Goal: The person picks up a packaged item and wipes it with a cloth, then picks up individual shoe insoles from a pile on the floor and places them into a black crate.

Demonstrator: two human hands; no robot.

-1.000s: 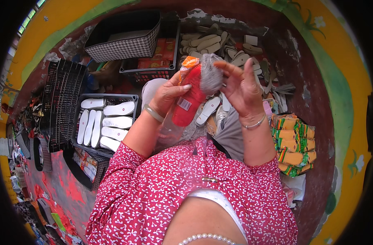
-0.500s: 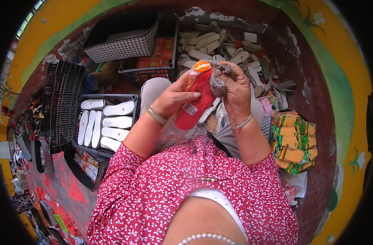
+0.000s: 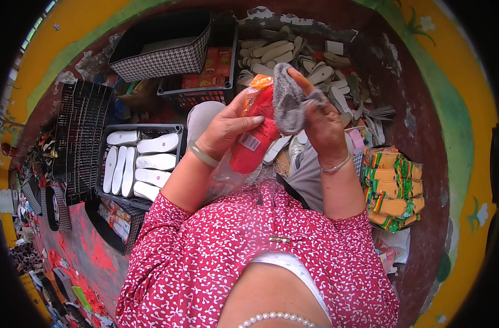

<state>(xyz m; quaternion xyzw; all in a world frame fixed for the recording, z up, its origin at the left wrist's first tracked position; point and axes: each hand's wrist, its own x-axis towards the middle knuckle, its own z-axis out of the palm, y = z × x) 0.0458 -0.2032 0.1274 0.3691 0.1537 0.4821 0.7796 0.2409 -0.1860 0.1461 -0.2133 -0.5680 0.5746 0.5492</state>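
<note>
My left hand (image 3: pixel 227 128) grips a red insole (image 3: pixel 247 158) in a clear plastic bag, its thumb pressed across the front. The bag has an orange top (image 3: pixel 260 82) and a white label low on it. My right hand (image 3: pixel 325 134) is closed on a fuzzy grey knitted cloth (image 3: pixel 288 101), which hangs as a folded loop. That cloth overlaps the right edge of the red insole, so part of the insole is hidden.
Left of my knee stands a black crate (image 3: pixel 181 131) of white insoles (image 3: pixel 155 162). Loose insoles (image 3: pixel 274 52) pile up by the far wall, near a checked basket (image 3: pixel 162 63). Bundled yellow-and-green packs (image 3: pixel 391 188) lie at my right. A black slatted crate (image 3: pixel 85 131) leans at the left.
The grey cloth was bunched at the bag's upper right; now it hangs larger and looser over the insole's edge. My right hand has shifted slightly right and nearer me. The bag moved slightly left.
</note>
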